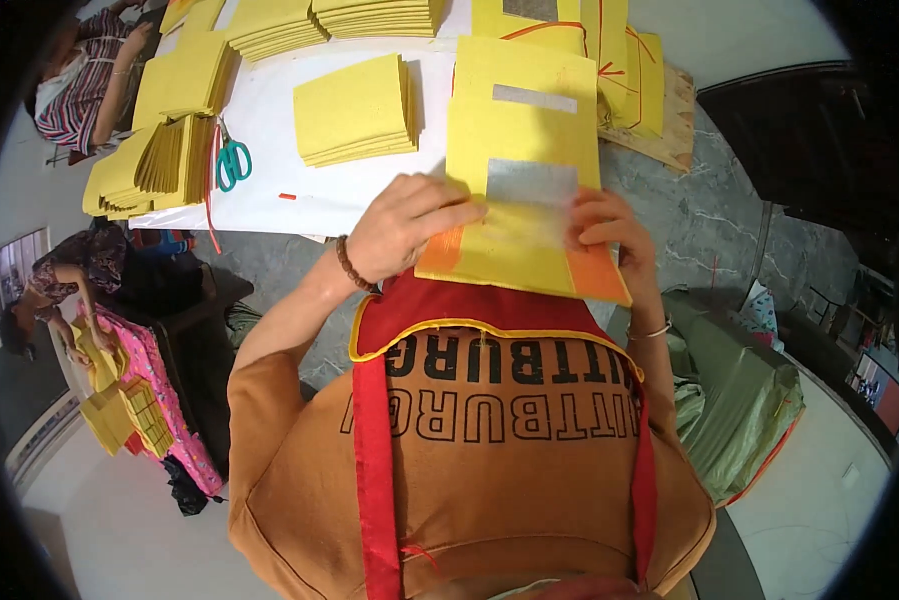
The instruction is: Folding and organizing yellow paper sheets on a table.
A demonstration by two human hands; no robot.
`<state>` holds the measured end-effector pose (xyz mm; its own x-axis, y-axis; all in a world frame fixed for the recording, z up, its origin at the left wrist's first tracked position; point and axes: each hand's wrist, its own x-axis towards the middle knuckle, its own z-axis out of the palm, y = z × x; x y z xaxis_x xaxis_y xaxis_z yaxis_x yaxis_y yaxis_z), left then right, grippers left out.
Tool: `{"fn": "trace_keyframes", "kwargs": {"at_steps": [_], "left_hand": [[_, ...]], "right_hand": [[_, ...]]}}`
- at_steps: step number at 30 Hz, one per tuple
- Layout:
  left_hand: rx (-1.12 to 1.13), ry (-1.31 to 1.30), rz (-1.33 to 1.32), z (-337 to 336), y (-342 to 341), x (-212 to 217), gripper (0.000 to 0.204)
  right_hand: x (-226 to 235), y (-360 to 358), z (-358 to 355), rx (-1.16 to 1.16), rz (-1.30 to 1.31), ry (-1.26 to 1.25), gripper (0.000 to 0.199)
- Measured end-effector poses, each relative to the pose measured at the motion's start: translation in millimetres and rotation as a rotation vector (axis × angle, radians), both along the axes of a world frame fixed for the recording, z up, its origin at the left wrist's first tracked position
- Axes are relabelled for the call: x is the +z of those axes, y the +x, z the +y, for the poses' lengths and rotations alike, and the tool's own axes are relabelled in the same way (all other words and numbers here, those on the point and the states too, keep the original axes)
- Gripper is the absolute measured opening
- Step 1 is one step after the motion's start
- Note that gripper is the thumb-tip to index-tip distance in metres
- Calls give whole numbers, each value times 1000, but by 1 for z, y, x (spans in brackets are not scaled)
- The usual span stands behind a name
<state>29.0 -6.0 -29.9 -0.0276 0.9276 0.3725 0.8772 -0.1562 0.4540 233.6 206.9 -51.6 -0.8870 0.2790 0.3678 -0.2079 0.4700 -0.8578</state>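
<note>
Yellow paper sheets (519, 135) overlap at the table's near edge and reach out toward my chest. They bear silver-grey rectangles, and the nearest one has orange patches at its near corners. My left hand (409, 225) grips the left edge of this nearest sheet, with thumb and forefinger stretched over its top. At the opposite edge my right hand (614, 230) holds on with curled fingers, partly smeared by motion. A pale blur lies on the paper between my hands, and I cannot make out what it is.
On the white-covered table (259, 205) are a yellow paper stack (354, 110), a fanned bundle (154, 170) and green-handled scissors (233, 163). Tied yellow bundles (629, 80) rest on a wooden board at the right. Two other people sit at the left, one beside a pink-covered table (154, 365).
</note>
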Motion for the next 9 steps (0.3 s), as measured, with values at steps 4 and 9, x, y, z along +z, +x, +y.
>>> {"fn": "trace_keyframes", "kwargs": {"at_steps": [4,9], "left_hand": [[149,-81,-245,-1,10,-4,18],[430,-273,-526,10,8,-17,20]], "right_hand": [[0,-2,-4,0,-197,-93,17],[-5,-10,-14,-290,-433,-614,20]]}}
